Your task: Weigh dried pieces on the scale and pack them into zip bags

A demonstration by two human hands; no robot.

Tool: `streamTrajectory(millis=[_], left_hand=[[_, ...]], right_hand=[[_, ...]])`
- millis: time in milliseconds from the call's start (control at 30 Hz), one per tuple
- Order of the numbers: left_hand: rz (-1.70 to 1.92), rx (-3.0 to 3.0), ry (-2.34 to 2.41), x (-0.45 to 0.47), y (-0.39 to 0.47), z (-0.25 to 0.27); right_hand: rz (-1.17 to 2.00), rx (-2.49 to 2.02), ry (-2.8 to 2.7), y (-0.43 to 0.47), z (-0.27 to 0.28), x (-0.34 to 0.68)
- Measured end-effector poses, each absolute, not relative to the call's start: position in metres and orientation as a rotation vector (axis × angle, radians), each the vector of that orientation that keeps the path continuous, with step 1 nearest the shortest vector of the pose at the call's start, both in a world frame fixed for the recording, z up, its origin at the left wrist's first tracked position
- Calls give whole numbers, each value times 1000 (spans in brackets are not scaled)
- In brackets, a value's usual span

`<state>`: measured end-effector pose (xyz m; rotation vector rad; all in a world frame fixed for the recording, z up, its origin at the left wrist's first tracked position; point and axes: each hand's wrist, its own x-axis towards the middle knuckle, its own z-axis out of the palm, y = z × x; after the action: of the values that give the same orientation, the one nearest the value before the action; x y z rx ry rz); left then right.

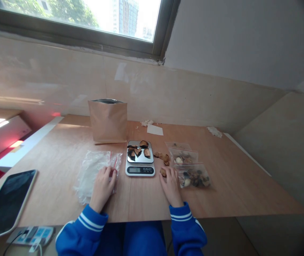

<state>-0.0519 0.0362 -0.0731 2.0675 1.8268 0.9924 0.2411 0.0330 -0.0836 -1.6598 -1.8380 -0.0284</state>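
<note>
Likely weighing dark-brown dried slices (147,153); pinching rough tan lump (163,172) in right grip (171,183); cannot tell left grip (104,183); probably needs lifting.

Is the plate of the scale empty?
No, several dried brown pieces lie on the metal plate of the scale.

The slices (147,153) look rough, the scale plate (141,159) glossy metal, the bags (88,174) shiny plastic.
</note>
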Motion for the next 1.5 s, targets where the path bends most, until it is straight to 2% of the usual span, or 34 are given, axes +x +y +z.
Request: streamTrajectory(millis=[167, 333, 433, 600, 733, 867, 1000, 1300, 1500], left_hand=[[972, 2137, 1835, -52, 36, -74], [964, 2147, 1841, -52, 35, -73], [956, 2145, 1842, -52, 35, -73], [956, 2118, 1830, -51, 35, -72], [953, 2117, 1835, -51, 35, -72], [943, 2137, 1817, -52, 35, -73], [960, 2128, 1821, -51, 35, -72], [974, 2137, 1813, -51, 34, -71], [969, 2148, 1829, -51, 34, -69]], right_hand=[[-44, -1679, -1781, 39, -85, 243], [-243, -1847, -1834, 64, -62, 231], [-250, -1898, -1980, 88, -48, 226], [-177, -1927, -2147, 114, -43, 236], [-127, -1812, -1994, 109, -38, 240], [111, -1588, -1759, 89, -31, 216], [294, -1386, -1831, 77, -32, 183], [-19, -1424, -1772, 74, -34, 185], [-133, -1566, -1592, 49, -63, 218]])
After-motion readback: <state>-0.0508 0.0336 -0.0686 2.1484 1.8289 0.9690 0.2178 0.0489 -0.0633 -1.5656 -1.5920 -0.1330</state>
